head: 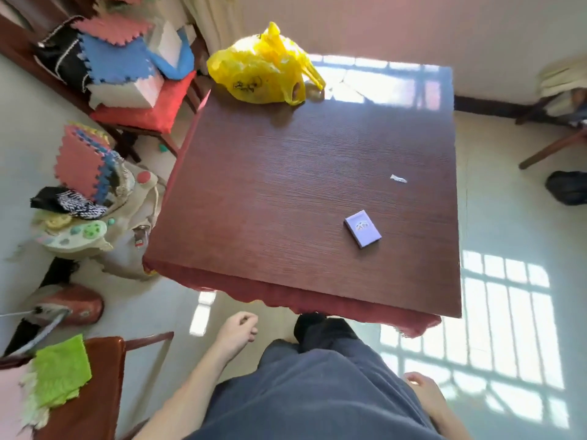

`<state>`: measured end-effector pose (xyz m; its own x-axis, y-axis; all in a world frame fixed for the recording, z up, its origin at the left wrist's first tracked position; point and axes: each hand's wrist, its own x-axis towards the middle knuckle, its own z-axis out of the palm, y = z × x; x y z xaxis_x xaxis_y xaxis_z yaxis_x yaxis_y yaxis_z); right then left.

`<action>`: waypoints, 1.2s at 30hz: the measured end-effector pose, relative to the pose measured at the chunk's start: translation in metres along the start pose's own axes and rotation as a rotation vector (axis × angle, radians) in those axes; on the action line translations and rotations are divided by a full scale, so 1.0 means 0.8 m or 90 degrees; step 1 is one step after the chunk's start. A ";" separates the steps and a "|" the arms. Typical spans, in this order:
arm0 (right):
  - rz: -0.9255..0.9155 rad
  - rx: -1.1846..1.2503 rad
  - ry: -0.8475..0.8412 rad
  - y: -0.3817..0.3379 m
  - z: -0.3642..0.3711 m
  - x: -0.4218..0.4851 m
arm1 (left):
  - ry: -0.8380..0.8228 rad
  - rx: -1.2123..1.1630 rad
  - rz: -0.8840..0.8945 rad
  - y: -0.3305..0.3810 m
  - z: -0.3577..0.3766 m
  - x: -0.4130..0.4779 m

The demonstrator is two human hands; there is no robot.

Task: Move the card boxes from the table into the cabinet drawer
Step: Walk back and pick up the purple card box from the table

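Note:
One purple card box [362, 228] lies flat on the dark red wooden table [286, 192], toward the table's near right part. My left hand [239, 330] hangs below the table's near edge, fingers loosely curled, holding nothing. My right hand [421, 387] is low at my right side, fingers curled in, empty as far as I can see. Both hands are well short of the box. No cabinet or drawer is in view.
A yellow plastic bag [263, 71] sits at the table's far edge, and a small white scrap [398, 178] lies right of centre. Chairs piled with foam mats [120, 58] and clutter stand to the left. A chair with a green cloth [62, 373] is near left.

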<state>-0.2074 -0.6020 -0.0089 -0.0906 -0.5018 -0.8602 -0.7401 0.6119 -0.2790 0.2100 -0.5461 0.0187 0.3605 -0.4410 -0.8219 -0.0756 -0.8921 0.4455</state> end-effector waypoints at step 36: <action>-0.176 0.079 0.133 -0.343 -0.053 0.074 | -0.049 0.107 -0.077 0.018 -0.079 0.032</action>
<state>-0.0380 -0.8253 0.0348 -0.0419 -0.7642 -0.6436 -0.6708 0.4990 -0.5487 0.2765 -0.5637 0.0265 0.3048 -0.3296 -0.8936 -0.1916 -0.9402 0.2815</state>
